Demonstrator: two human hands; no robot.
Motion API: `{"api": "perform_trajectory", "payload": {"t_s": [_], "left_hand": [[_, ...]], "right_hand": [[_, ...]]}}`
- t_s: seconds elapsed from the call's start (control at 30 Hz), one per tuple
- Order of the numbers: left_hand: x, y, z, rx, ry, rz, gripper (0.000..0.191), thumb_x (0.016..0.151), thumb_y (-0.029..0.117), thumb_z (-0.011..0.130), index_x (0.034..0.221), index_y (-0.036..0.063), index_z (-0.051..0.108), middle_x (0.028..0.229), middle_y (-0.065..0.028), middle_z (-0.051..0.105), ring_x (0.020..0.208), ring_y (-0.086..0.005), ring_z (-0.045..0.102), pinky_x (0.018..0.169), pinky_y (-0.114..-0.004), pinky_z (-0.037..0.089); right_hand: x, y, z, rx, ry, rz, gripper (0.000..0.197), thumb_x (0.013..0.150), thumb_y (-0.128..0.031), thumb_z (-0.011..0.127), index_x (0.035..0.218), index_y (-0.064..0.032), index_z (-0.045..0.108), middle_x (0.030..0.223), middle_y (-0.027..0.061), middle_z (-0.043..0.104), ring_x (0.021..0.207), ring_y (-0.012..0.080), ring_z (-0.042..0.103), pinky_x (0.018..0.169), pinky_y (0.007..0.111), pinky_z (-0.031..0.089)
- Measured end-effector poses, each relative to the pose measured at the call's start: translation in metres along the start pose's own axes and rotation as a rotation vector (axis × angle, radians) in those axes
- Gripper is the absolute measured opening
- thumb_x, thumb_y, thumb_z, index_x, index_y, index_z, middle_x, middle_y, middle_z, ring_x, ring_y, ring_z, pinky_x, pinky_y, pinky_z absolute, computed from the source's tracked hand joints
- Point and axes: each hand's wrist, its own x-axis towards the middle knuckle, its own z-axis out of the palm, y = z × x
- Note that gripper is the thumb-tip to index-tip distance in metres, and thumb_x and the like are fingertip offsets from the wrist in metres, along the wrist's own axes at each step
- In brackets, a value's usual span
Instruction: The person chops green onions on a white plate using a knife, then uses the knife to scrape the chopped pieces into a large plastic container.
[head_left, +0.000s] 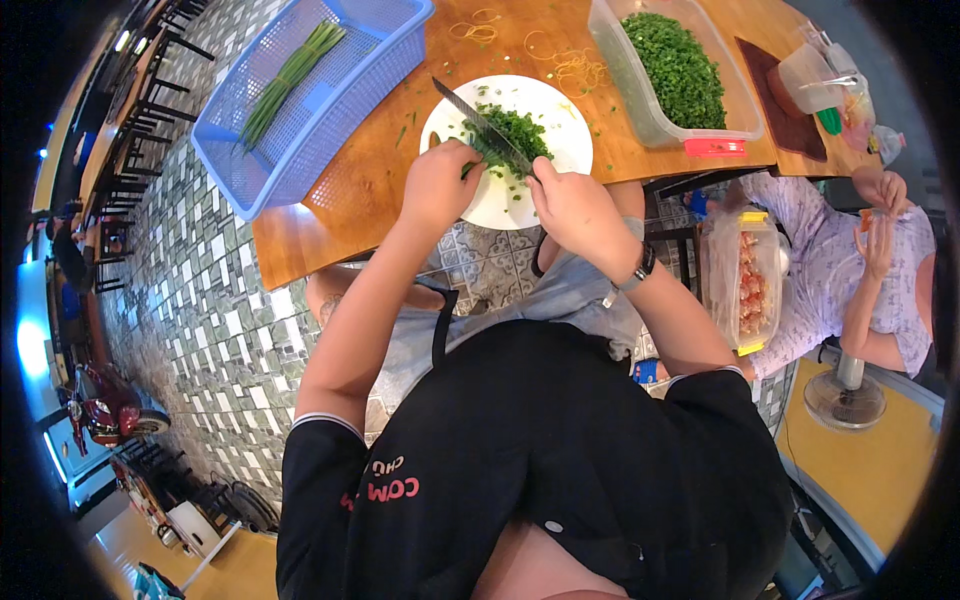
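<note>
A white round board or plate (559, 176) lies at the table's near edge, part of it jutting past. On it is a heap of chopped green onion (525, 129). My right hand (570, 199) grips a kitchen knife (476, 118) by its handle, the dark blade slanting up and left across the greens. My left hand (442, 180) presses uncut green onion stalks against the white surface, fingers curled close to the blade. Most of the bunch under those fingers is hidden. The knife's handle is mostly covered by my right hand.
A blue plastic basket (352, 124) at left holds a bunch of green onions (292, 86). A clear container (637, 90) of chopped greens stands right. Loose rubber bands (581, 71) lie on the wooden table (330, 225). Another person (862, 262) sits at right beside a lidded box (739, 281).
</note>
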Motion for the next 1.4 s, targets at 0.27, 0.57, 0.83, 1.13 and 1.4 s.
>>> {"api": "perform_trajectory", "payload": {"t_s": [0.27,0.57,0.83,1.13,1.4], "left_hand": [[0.017,0.003,-0.009,0.076,-0.162,0.064,0.013,0.078,0.012,0.072,0.084,0.0015,0.068,0.088,-0.0154,0.067,0.084,-0.0374,0.065,0.075,-0.045,0.052],[-0.004,-0.003,0.006,0.039,-0.016,0.089,0.009,0.082,0.01,0.07,0.088,0.0036,0.069,0.09,-0.0135,0.069,0.085,-0.0346,0.066,0.075,-0.042,0.053],[-0.022,-0.006,0.017,0.04,0.16,0.19,0.014,0.086,0.012,0.071,0.097,0.0037,0.073,0.101,-0.0096,0.07,0.089,-0.0297,0.067,0.077,-0.038,0.055],[-0.011,0.0,0.008,-0.087,0.169,-0.018,0.013,0.084,0.015,0.075,0.094,0.0058,0.076,0.092,-0.0099,0.073,0.083,-0.0278,0.07,0.075,-0.035,0.055],[-0.013,-0.002,0.008,-0.068,0.175,0.028,0.01,0.084,0.013,0.074,0.093,0.0078,0.073,0.089,-0.0094,0.072,0.079,-0.0281,0.07,0.07,-0.035,0.055]], "right_hand": [[-0.008,-0.012,0.003,-0.076,-0.155,0.055,0.014,0.092,-0.011,0.045,0.096,0.002,0.05,0.069,0.0242,0.065,0.068,0.0422,0.067,0.061,0.052,0.054],[0.028,0.001,0.042,-0.001,-0.015,-0.002,0.016,0.093,-0.013,0.046,0.096,0.0025,0.051,0.071,0.0246,0.065,0.07,0.0423,0.066,0.063,0.053,0.052],[0.008,0.016,0.023,0.123,-0.06,0.051,0.025,0.101,-0.023,0.048,0.097,0.0012,0.048,0.075,0.0283,0.061,0.077,0.0481,0.06,0.069,0.055,0.047],[0.001,0.018,0.012,0.085,0.005,-0.001,0.023,0.1,-0.022,0.048,0.094,0.0002,0.049,0.068,0.0248,0.061,0.069,0.0458,0.062,0.064,0.055,0.049],[0.002,0.018,0.011,0.07,0.012,0.009,0.023,0.099,-0.022,0.049,0.094,0.0009,0.049,0.069,0.0249,0.061,0.07,0.0454,0.062,0.064,0.055,0.049]]}}
